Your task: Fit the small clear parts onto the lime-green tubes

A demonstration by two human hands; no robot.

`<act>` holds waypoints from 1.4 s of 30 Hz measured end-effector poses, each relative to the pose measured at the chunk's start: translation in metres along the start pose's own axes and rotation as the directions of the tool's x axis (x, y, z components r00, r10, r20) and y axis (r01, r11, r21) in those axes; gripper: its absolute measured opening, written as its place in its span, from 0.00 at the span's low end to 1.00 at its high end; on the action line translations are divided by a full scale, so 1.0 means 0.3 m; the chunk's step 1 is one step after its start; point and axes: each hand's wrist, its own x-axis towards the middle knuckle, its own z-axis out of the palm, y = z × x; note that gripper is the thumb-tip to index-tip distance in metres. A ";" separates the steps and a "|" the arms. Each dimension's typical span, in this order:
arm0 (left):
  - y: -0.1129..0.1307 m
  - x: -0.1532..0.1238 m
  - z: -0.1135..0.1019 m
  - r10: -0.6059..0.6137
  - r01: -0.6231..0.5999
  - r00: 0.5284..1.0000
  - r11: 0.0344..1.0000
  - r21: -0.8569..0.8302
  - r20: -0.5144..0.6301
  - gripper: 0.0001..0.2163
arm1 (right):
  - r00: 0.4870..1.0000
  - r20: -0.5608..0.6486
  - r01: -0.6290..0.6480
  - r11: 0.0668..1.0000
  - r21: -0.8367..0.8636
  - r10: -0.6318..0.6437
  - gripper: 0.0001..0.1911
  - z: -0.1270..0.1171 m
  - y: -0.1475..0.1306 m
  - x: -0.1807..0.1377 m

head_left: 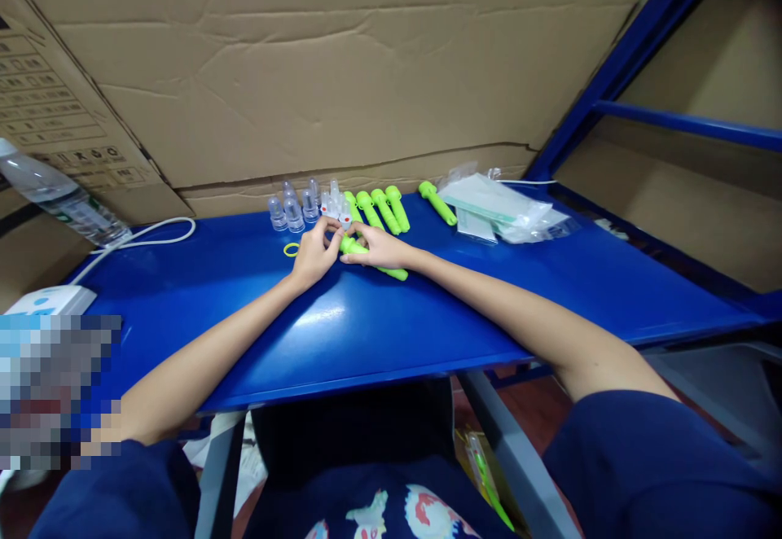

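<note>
"What's on the blue desk?"

"Plastic packets, at the back right."

"And the hands?"

"Near the middle. The right hand grips a green tube, slanted just above the desk. The left hand has its fingertips pinched at the tube's far end; whether they hold it, I can't tell."

"Smaller things?"

"Clear caps standing behind the left hand, then a yellow ring just beside it."

It looks like a small assembly workshop. Matching green tubes and clear plastic caps sit grouped near the back edge of a blue bench, with cardboard sheeting behind.
</note>
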 end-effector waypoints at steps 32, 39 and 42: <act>0.029 0.006 -0.022 0.141 -0.107 0.978 0.972 0.207 -0.155 0.04 | 0.990 -0.128 0.051 0.999 -0.007 -0.051 0.24 0.017 -0.002 0.002; 0.022 0.004 -0.021 0.145 -0.111 0.979 0.968 0.224 -0.143 0.05 | 0.990 -0.132 0.041 0.999 -0.015 -0.043 0.24 0.020 -0.005 0.002; 0.019 0.004 -0.020 0.161 -0.125 0.975 0.967 0.223 -0.151 0.05 | 0.991 -0.126 0.050 0.999 -0.012 -0.051 0.24 0.020 -0.004 0.002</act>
